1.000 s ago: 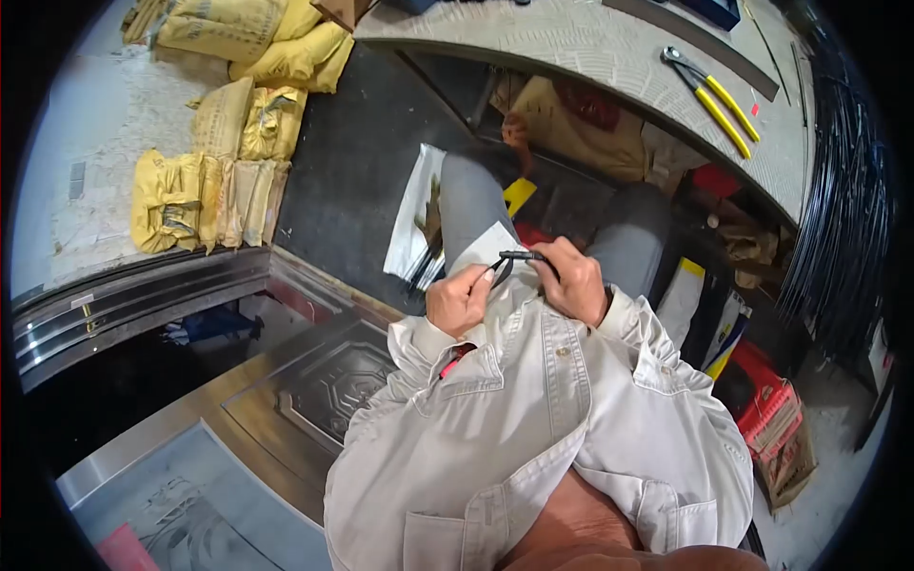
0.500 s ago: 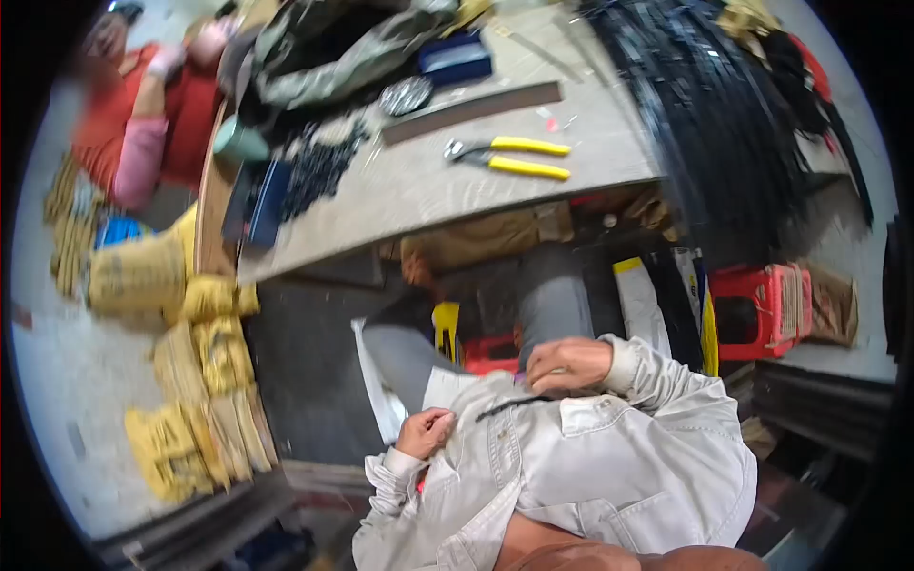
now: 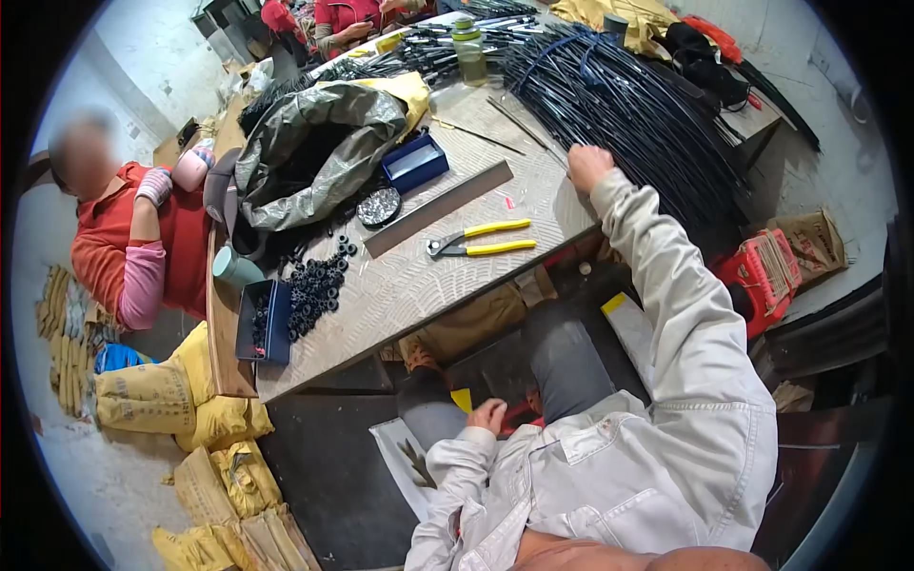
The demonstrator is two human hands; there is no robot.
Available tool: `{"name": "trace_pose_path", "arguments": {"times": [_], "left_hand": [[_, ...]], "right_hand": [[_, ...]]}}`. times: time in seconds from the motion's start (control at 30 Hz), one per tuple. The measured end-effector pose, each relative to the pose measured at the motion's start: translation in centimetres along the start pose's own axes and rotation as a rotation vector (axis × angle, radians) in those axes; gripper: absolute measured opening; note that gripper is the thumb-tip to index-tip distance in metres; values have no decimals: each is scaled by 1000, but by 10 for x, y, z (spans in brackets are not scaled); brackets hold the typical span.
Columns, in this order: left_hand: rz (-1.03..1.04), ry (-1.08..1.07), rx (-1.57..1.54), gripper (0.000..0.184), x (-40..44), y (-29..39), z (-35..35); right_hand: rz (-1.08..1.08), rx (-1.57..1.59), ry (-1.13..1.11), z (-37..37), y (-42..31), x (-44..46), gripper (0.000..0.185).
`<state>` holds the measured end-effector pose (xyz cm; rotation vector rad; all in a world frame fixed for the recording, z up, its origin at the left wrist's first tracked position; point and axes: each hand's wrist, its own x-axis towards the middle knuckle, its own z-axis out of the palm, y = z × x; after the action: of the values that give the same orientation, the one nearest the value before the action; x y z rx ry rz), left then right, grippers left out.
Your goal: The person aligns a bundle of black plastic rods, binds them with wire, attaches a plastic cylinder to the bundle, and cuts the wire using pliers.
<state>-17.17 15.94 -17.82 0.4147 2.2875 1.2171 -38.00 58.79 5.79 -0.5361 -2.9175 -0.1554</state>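
My right hand (image 3: 590, 167) reaches out over the table's right side, at the near edge of a large pile of long thin black strips (image 3: 619, 105). Its fingers are curled closed; what they hold, if anything, is hidden. Low over my lap, my left hand (image 3: 487, 416) has its fingers drawn together, and I cannot make out anything in them. Pliers with yellow handles (image 3: 490, 248) lie on the table (image 3: 419, 285), beside a flat metal bar (image 3: 438, 209). Small black ring-shaped parts (image 3: 319, 290) are heaped at the left, against a blue box (image 3: 276, 324).
A grey-green sack (image 3: 357, 112), a second blue box (image 3: 415, 164), a round tin (image 3: 379, 207) and a bottle (image 3: 469, 57) stand on the table. A person in red (image 3: 181, 228) is at the left. Yellow sacks (image 3: 143, 398) and a red stool (image 3: 762, 271) flank me.
My right hand has gone from my lap up and forward to the black strips. The left hand has moved right and slightly up. The view has shifted, showing more of the table's far side.
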Motion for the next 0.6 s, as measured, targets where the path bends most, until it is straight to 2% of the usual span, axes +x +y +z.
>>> {"name": "trace_pose_path", "arguments": {"times": [0.03, 0.1, 0.17, 0.23, 0.27, 0.3, 0.37, 0.4, 0.47, 0.5, 0.6], "left_hand": [[5, 2, -9, 28, 2, 3, 3], [10, -45, 384, 28, -5, 14, 6], [14, -21, 303, 28, -1, 15, 5], [-75, -120, 275, 29, 8, 7, 4], [-65, -119, 273, 29, 9, 5, 5], [-37, -93, 225, 29, 10, 3, 8], [-2, -57, 179, 29, 9, 0, 10], [-1, -48, 197, 29, 10, 0, 11], [-13, -34, 203, 29, 10, 1, 11], [-11, -27, 196, 29, 9, 2, 11], [10, -19, 185, 31, 8, 1, 9]], "right_hand": [[-23, 29, 84, 3, -3, -6, 11], [71, -15, 53, -3, -8, -10, 17], [92, -43, 2, -8, -10, -11, 21], [117, -30, -91, -9, -11, -10, 30], [170, -8, -128, -6, -11, -4, 41], [172, -12, -120, -4, -12, -3, 41], [226, 19, -62, -4, -17, -2, 29], [280, 67, -71, -9, -18, 1, 34], [285, 83, -120, -30, -23, 3, 34], [289, 66, -114, -41, -27, 1, 25], [204, 52, -79, -22, -6, 19, 19]]}}
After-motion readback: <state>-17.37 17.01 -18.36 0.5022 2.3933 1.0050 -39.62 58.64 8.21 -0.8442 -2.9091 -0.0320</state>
